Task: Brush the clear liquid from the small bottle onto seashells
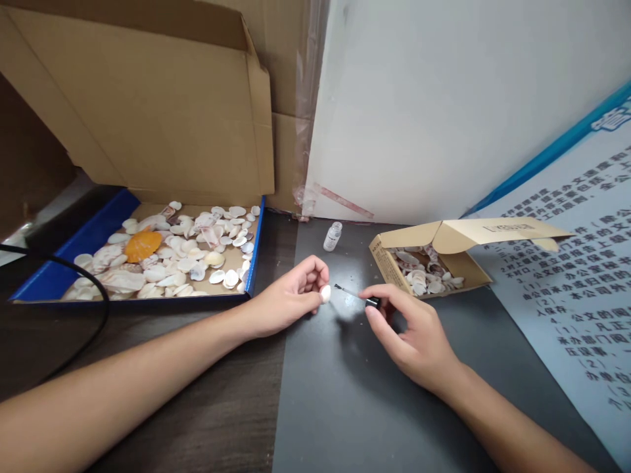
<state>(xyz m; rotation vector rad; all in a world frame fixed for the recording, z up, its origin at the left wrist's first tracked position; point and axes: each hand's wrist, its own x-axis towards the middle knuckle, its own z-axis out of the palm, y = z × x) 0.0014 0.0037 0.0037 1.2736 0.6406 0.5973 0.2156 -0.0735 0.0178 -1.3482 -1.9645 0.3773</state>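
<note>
Between its thumb and fingers, my left hand (290, 299) pinches a small white shell (326, 293) near the middle of the view. My right hand (407, 328) grips the black cap (373, 303) of a thin brush (348, 290). The dark bristles point left at the shell, with a small gap between them. Behind both hands a small clear bottle (332, 236) stands upright without its cap on the dark grey mat (325, 407). Its contents are hard to make out.
At the left, a blue-edged cardboard box (254, 253) holds several shells and an orange one (142, 245), beside a black cable (106, 299). A smaller open box (389, 266) with shells stands at the right. A printed sheet (566, 315) lies beyond it; a white panel (419, 118) rises behind.
</note>
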